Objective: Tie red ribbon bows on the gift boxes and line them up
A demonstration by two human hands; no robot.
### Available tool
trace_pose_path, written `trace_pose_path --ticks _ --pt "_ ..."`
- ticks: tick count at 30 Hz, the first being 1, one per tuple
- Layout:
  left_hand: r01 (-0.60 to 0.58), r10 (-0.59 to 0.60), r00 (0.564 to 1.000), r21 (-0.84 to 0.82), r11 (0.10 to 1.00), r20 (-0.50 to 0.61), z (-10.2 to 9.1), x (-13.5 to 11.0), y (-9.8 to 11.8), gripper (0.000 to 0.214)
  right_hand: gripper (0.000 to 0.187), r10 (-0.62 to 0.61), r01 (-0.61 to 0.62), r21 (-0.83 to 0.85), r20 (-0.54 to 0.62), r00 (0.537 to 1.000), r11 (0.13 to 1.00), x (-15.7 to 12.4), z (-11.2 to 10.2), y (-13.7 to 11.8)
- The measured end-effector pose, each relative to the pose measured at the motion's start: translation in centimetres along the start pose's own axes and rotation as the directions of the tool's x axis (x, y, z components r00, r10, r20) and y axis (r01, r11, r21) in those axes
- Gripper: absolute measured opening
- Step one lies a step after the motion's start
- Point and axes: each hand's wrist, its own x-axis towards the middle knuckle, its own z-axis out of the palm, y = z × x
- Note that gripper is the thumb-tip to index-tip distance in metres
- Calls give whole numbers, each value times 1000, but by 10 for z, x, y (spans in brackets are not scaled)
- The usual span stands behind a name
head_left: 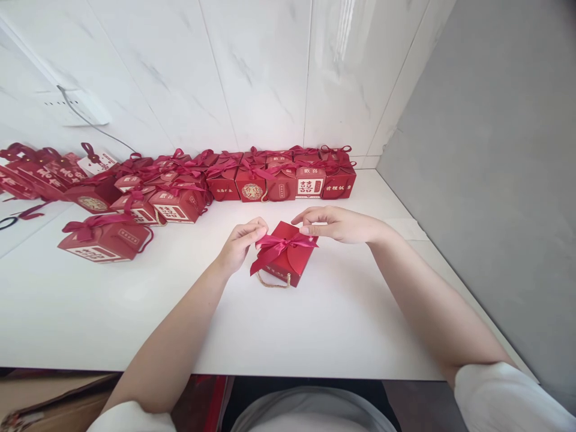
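A small red gift box (288, 259) with a rope handle stands on the white table (315, 324) in front of me. A dark pink ribbon bow (281, 244) lies across its top. My left hand (240, 243) pinches the bow's left loop with closed fingers. My right hand (335, 224) pinches the bow's right loop at the box's far right corner.
Several finished red gift boxes with bows (279, 179) stand in rows along the tiled wall, spreading left to one lone box (105, 238). A white power strip (83, 108) hangs on the wall at left. A grey wall (495, 180) bounds the table's right side.
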Motion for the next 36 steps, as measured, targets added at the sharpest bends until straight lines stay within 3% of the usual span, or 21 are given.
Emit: trace_pose_path --ticks 11,14,17,23,29,36 --pt "22 -13 998 147 989 -59 -2 3 -2 49 35 -15 15 22 -35 999 1000 3 4 0" --pt "15 28 986 252 968 -165 4 3 -1 43 32 -19 24 32 -138 990 999 2 4 2" --pt "-19 111 965 359 933 -237 16 0 1 26 28 -14 -3 -69 -241 970 998 -3 -1 1" --pt "-7 144 968 552 834 -207 37 -6 0 16 26 85 -94 -197 -52 995 976 -11 -6 -3" --pt "18 140 964 578 816 -227 39 -7 -2 9 20 111 -116 -244 -35 993 963 -3 5 0" --pt "24 144 962 597 802 -233 37 -5 -5 9 17 22 -44 -267 -85 996 963 1 12 0"
